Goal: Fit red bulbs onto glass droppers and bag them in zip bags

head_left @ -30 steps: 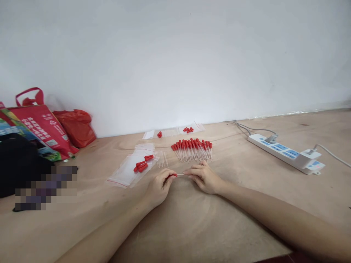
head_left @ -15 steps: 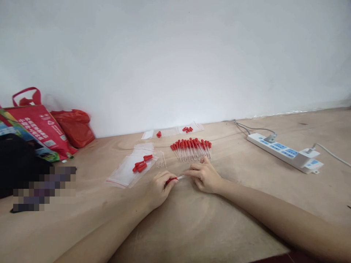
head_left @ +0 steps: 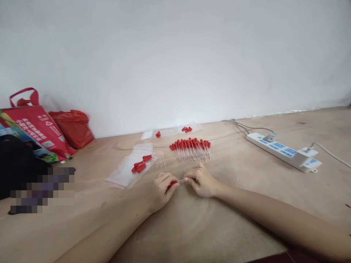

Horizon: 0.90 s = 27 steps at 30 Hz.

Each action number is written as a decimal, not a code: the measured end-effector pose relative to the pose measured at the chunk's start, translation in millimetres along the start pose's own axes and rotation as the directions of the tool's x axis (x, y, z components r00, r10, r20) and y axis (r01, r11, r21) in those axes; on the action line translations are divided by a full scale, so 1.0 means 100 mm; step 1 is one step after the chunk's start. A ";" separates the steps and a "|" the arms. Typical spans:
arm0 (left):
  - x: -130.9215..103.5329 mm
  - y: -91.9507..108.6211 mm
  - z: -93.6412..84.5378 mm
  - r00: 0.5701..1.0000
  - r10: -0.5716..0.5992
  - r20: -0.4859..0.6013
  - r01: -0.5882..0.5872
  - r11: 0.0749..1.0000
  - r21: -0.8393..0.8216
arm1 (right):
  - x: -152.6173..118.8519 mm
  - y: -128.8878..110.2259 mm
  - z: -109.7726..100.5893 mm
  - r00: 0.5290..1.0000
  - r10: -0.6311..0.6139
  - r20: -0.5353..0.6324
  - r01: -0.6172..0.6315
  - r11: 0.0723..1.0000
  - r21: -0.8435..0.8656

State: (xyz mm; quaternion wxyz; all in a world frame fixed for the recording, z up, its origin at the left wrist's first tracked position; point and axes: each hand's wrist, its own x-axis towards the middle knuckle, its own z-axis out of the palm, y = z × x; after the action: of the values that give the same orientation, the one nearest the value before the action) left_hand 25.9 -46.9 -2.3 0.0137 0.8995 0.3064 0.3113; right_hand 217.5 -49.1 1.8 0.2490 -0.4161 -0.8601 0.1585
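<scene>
My left hand [head_left: 163, 186] is closed on a red rubber dropper bulb [head_left: 172, 184]. A clear dropper tube [head_left: 180, 181] runs from the bulb's end to my right hand [head_left: 201, 179], whose thumb and fingers pinch its other end. How deep the tube sits in the bulb, I cannot tell. Beyond my hands lies a row of droppers with red bulbs [head_left: 192, 148], their clear tips toward me. Several loose red bulbs [head_left: 140, 167] rest on a clear zip bag [head_left: 120, 175] left of my left hand. Beside them lie a few bare clear tubes [head_left: 160, 159].
Near the wall, more red bulbs [head_left: 187, 129] and clear tubes [head_left: 169, 132] lie on plastic bags. A white power strip [head_left: 282, 149] with plugged-in cables is on the right. At the left stand a red printed bag [head_left: 41, 126], a red plastic bag [head_left: 72, 128] and something black [head_left: 20, 164].
My right hand's fingers have curled from stretched against the tube into a pinch around its end. My left hand keeps its hold on the red bulb. The view has shifted slightly.
</scene>
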 end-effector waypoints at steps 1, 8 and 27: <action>0.01 0.01 -0.01 1.000 0.006 0.005 -0.006 1.000 0.002 | 0.00 -0.01 0.01 1.000 0.019 0.006 -0.019 1.000 0.016; 0.04 0.05 -0.04 0.998 0.035 0.057 -0.036 0.999 0.014 | 0.04 -0.07 0.02 0.993 0.109 0.054 -0.113 0.991 0.068; -0.02 -0.44 -0.33 0.961 -0.217 -0.170 0.260 0.920 0.294 | 0.31 0.12 -0.16 0.966 0.246 -0.075 -0.246 0.969 0.007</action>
State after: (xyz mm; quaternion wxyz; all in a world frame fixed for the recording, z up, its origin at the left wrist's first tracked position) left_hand -17.8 -18.0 14.1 -0.1120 0.8232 0.4595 0.3142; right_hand 217.7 -15.8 19.0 0.2592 -0.5253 -0.7921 0.1713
